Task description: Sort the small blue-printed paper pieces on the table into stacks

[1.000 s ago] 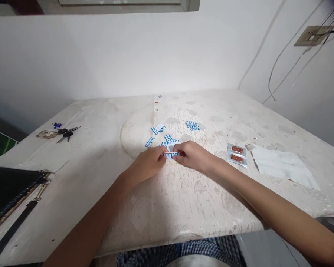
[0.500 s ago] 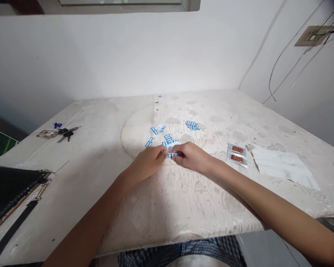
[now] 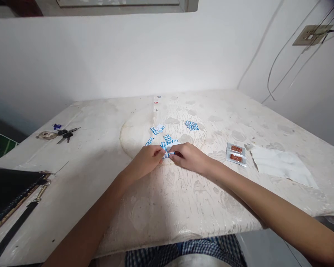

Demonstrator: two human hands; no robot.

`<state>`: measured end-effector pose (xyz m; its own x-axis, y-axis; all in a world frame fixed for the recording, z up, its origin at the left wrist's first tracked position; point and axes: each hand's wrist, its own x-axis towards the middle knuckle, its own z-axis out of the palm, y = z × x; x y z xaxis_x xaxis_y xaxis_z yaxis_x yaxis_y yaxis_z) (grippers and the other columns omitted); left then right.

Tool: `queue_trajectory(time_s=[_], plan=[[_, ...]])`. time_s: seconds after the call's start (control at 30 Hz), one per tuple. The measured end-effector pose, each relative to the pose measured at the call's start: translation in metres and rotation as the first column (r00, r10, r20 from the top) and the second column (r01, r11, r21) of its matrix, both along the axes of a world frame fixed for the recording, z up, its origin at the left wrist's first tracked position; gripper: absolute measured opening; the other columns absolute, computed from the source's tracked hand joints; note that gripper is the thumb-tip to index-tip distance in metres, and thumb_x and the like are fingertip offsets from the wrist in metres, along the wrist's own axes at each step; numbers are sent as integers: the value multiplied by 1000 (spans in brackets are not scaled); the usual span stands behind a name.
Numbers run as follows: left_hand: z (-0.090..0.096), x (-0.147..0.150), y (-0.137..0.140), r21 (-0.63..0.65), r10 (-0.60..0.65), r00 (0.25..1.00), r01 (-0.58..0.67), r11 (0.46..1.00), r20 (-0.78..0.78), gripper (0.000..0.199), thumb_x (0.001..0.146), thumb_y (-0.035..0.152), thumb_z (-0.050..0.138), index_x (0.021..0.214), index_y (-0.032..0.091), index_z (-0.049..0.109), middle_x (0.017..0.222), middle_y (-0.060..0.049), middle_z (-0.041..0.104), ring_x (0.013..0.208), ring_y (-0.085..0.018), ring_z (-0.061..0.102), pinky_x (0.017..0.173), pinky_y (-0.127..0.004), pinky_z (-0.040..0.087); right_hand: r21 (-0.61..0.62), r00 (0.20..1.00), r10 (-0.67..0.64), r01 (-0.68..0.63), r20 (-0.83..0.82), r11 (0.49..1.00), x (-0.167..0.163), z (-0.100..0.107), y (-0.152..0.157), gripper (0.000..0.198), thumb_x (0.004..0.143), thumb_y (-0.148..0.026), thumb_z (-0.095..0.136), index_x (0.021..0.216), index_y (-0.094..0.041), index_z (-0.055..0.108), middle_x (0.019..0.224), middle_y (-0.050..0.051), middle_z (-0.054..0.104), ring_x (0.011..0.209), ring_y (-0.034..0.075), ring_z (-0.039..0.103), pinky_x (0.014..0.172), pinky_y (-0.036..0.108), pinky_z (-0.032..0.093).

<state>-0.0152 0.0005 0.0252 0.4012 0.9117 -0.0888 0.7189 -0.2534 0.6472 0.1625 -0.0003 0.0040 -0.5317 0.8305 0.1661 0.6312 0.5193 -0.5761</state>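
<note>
Between my fingertips is a small white paper strip with blue outlined boxes (image 3: 168, 155). My left hand (image 3: 149, 158) pinches its left end, and my right hand (image 3: 188, 157) pinches its right end. Just beyond them lies a loose cluster of similar blue-outlined paper pieces (image 3: 169, 139), partly hidden by my hands. A slanted piece (image 3: 149, 141) rests by my left hand, with another small group (image 3: 157, 129) behind it. Farther right sits a separate pile of blue-outlined pieces (image 3: 192, 125). What is printed on the held strip is too small to read.
At the right are a blister pack with two reddish-brown pieces (image 3: 236, 154) and a white cloth or paper (image 3: 284, 167). Keys (image 3: 66, 134) lie at the left, above a black bag with a strap (image 3: 13, 196). The wall (image 3: 128, 55) bounds the table's far side.
Both hands still hold the strip, which has tilted slightly and shifted a little left between the fingertips. The whole view has also shifted slightly.
</note>
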Motion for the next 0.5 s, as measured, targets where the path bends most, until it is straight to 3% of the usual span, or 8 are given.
queue_trajectory(time_s=[0.33,0.5], plan=[[-10,-5,7,-127,44,992,-29,991,118,37,81,41,33,60,17,51,58,1,52,49,-10,42,49,-24,33,1,1000,-27,27,14,1000,2,-5,3,14,82,-21,44,71,-18,51,58,-2,46,52,9,35,50,24,21],[-9,-4,7,-103,29,994,-18,994,106,37,81,43,33,59,17,49,54,2,45,48,-10,40,49,-24,32,-20,999,-31,31,19,999,2,-2,2,14,82,-23,44,72,-18,52,56,-2,45,51,8,35,50,24,21]])
